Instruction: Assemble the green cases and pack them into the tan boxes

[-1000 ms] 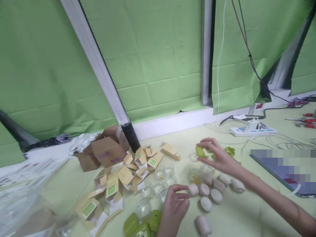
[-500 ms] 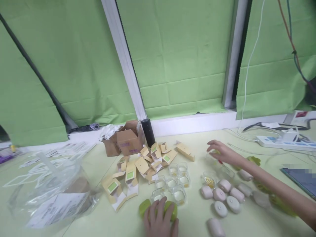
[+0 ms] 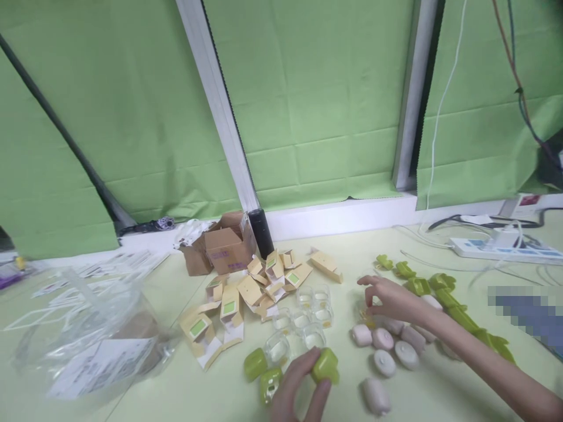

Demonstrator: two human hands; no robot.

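Observation:
My left hand, at the bottom centre, pinches a green rounded cap between thumb and fingers. Two more green caps, one at the left and one nearer, lie on the table beside it. Clear small cups stand in a group just beyond. My right hand reaches in from the right with fingers curled down, close over a clear cup with yellow in it; whether the fingers touch it is unclear. Pale pink and white cylinders lie below that hand.
Opened yellow cartons, a brown box and a black bottle stand behind. A clear plastic bag lies left. Green leaf-shaped pieces line the right, near a power strip and a pixelated dark object.
My left hand has lifted a green cap and moved slightly right. My right hand has come lower and nearer, over the cup with yellow, uncovering green leaf pieces behind it.

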